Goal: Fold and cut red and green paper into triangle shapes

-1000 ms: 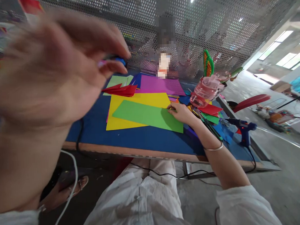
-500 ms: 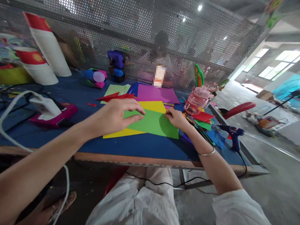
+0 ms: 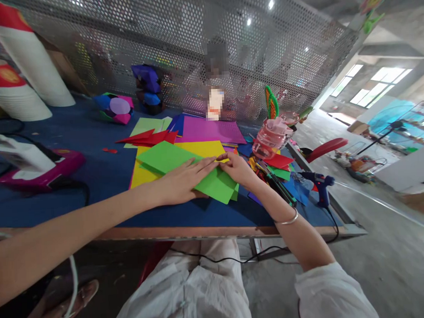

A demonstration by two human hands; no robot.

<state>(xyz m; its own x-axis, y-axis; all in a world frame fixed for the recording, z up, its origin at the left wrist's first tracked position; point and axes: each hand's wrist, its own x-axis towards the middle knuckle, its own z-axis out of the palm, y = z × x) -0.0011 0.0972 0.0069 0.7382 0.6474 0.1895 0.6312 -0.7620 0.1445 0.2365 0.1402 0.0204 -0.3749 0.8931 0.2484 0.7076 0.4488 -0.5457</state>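
A green sheet of paper (image 3: 164, 158) lies slantwise, in what look like two layers, with its near right corner raised off the table. My left hand (image 3: 181, 181) rests on it, fingers stretched across the top and the thumb partly hidden beneath the near edge. At the paper's far edge, my right hand (image 3: 238, 169) has its thumb and forefinger pinched together, meeting the left fingertips. Yellow paper (image 3: 147, 176) is spread underneath the green sheet. Red folded paper pieces (image 3: 149, 137) sit just beyond, beside a purple sheet (image 3: 210, 130).
A pink bottle (image 3: 269, 137), pens (image 3: 281, 188) and a blue glue gun (image 3: 320, 184) stand or lie at the right. Paper cups (image 3: 14, 88) and a magenta power strip (image 3: 47, 173) occupy the left. Behind the blue table (image 3: 158, 214) rises a perforated metal panel (image 3: 178, 34).
My left hand has come down onto the green sheet and toward my right hand. The sheet has turned and its left end has shifted left. The whole view has swung slightly right.
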